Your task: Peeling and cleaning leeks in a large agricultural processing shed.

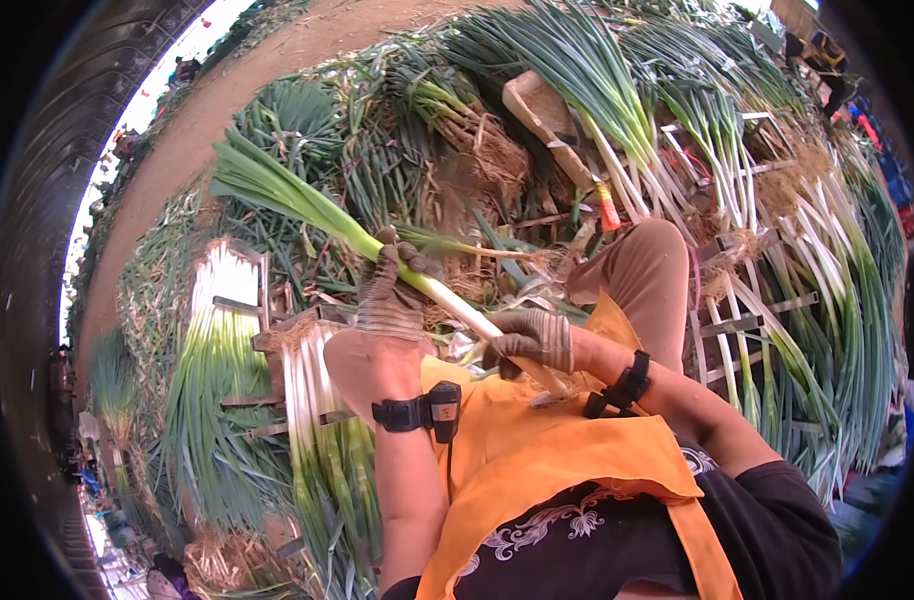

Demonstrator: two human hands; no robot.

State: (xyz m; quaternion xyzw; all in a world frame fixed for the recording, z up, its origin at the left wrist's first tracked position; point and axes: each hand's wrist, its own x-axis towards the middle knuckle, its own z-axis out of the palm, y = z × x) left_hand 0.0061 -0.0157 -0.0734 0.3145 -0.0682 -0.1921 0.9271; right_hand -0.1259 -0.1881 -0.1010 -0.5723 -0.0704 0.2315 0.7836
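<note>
A long green onion (452, 302) lies slantwise across my lap, its green leaves fanning out to the upper left and its white stalk running down to the right. My left hand (390, 300), in a striped, soiled glove, is wrapped round the stalk where green turns to white. Lower down, my gloved right hand (533, 338) closes round the white part near the root end. That end rests close to my orange apron (537, 430); its roots are partly hidden.
Trimmed white-stalked onions (222, 290) lie in a metal rack at left, with more (312, 390) beside my knee. Untrimmed onions with brown roots (492, 150) are heaped ahead. Onion bundles (817, 250) fill racks at right. A wooden piece (552, 125) and an orange-red object (607, 207) lie beyond my knee.
</note>
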